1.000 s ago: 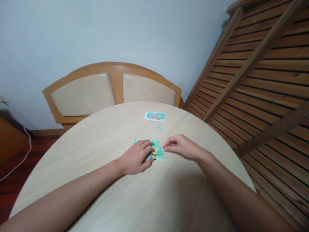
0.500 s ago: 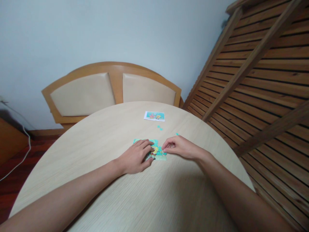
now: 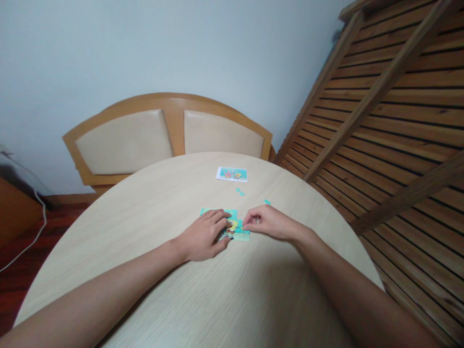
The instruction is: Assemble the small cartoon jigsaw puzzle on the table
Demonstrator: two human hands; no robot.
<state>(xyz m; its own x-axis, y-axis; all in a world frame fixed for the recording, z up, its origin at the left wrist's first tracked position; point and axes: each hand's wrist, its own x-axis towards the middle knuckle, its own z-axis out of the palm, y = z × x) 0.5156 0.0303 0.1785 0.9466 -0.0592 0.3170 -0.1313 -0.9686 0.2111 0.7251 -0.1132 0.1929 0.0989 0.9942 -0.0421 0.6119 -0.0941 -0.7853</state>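
A partly assembled jigsaw puzzle [image 3: 239, 236] with a yellow cartoon figure on a turquoise ground lies flat on the table. My left hand [image 3: 205, 235] rests palm down across its left part, fingers spread, and covers much of the picture. At the puzzle's right edge, my right hand [image 3: 266, 221] pinches a small puzzle piece between thumb and forefinger. The fingertips mostly hide this piece. Just beyond the right hand lies a loose turquoise piece [image 3: 267, 201]. A few more loose pieces [image 3: 239, 192] are farther back.
A white-bordered picture card [image 3: 232, 174] with cartoon figures lies toward the back of the round wooden table [image 3: 152, 299]. Behind the table stands a padded headboard [image 3: 174, 121] against the wall. Leaning slatted wood [image 3: 384, 111] fills the right side. A white cable [image 3: 41, 217] hangs at left.
My right hand has shifted very slightly at the puzzle's right edge, and more of the loose piece behind it shows. The left hand has stayed in place.
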